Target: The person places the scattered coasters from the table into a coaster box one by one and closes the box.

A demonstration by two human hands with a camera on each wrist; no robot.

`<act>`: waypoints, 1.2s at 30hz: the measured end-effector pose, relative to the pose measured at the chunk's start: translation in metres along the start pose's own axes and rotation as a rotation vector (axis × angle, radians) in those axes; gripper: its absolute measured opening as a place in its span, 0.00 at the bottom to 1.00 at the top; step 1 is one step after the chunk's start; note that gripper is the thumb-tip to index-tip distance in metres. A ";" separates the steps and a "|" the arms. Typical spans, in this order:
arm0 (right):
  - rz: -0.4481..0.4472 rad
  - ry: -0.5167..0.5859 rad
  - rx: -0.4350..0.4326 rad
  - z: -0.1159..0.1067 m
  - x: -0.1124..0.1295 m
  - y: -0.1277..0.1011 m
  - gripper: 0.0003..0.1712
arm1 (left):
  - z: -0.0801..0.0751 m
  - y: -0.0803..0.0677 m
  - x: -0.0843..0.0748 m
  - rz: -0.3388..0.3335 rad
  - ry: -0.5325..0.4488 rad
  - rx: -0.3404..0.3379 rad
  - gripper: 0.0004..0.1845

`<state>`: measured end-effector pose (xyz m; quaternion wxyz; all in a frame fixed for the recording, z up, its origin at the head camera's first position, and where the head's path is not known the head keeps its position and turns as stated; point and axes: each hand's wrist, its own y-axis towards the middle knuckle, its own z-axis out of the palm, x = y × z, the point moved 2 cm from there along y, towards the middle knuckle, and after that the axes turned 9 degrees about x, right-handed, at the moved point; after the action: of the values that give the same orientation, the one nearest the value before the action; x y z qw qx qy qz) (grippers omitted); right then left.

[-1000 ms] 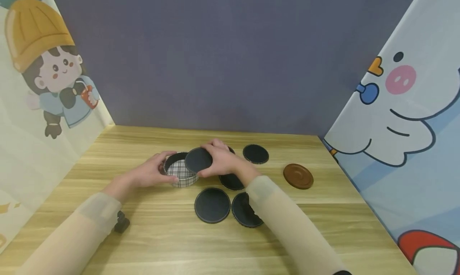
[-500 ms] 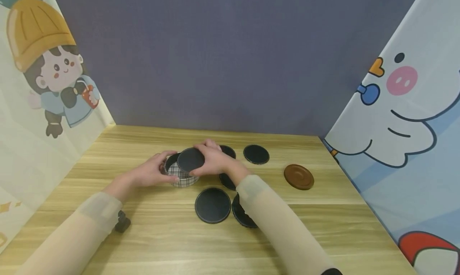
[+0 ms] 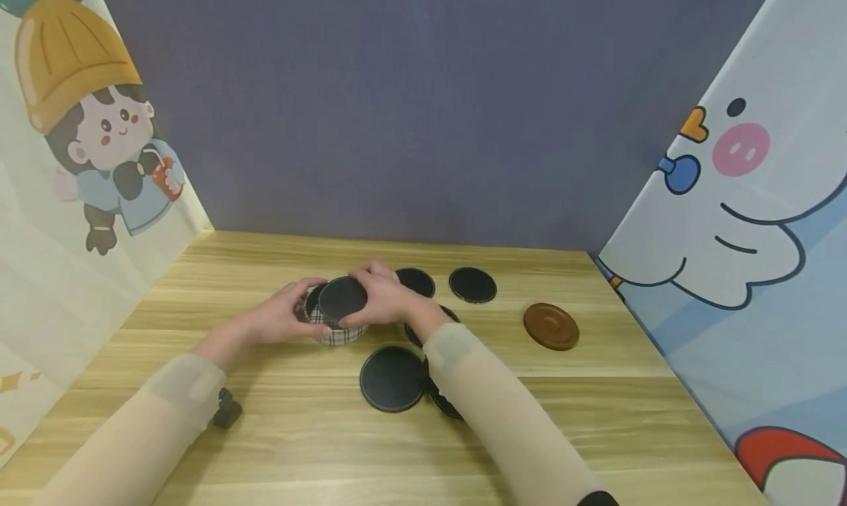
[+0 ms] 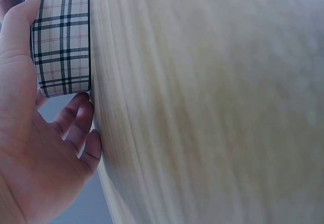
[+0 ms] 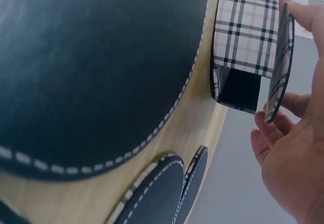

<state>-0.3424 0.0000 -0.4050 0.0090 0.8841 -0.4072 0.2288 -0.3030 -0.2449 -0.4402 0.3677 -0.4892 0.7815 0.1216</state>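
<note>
My left hand (image 3: 286, 316) grips a round plaid coaster holder (image 3: 345, 336) at its left side, thumb along the near wall and fingers behind. In the left wrist view the holder's plaid wall (image 4: 63, 37) stands upright on the table. My right hand (image 3: 384, 300) pinches a round black coaster (image 3: 342, 300) by its right edge, tilted over the holder's mouth. The right wrist view shows the coaster's plaid underside (image 5: 280, 67) at the holder's rim, beside a cut-out in the wall (image 5: 246, 27). The coaster hides most of the holder's inside.
Several black coasters lie flat on the wooden table: one near coaster (image 3: 392, 379), one at the back (image 3: 473, 284), others partly under my right forearm. A brown round disc (image 3: 551, 326) lies to the right. A small black object (image 3: 227, 409) sits by my left sleeve.
My right hand has carried the black coaster leftward, from the holder's right side to over its mouth, and slightly lower. My left hand has stayed on the holder.
</note>
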 end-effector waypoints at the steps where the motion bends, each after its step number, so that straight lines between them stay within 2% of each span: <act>1: 0.002 0.001 0.001 0.001 0.000 0.001 0.61 | 0.000 0.000 0.000 0.000 -0.003 0.001 0.57; 21: -0.025 -0.052 0.011 0.006 0.003 0.012 0.61 | 0.001 -0.001 -0.002 0.004 0.011 -0.010 0.56; 36: -0.045 -0.041 0.028 0.006 0.002 0.013 0.60 | 0.001 -0.002 -0.002 0.001 0.013 -0.009 0.56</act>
<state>-0.3481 -0.0111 -0.4113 -0.0066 0.8977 -0.3840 0.2159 -0.3006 -0.2441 -0.4387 0.3604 -0.4912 0.7835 0.1223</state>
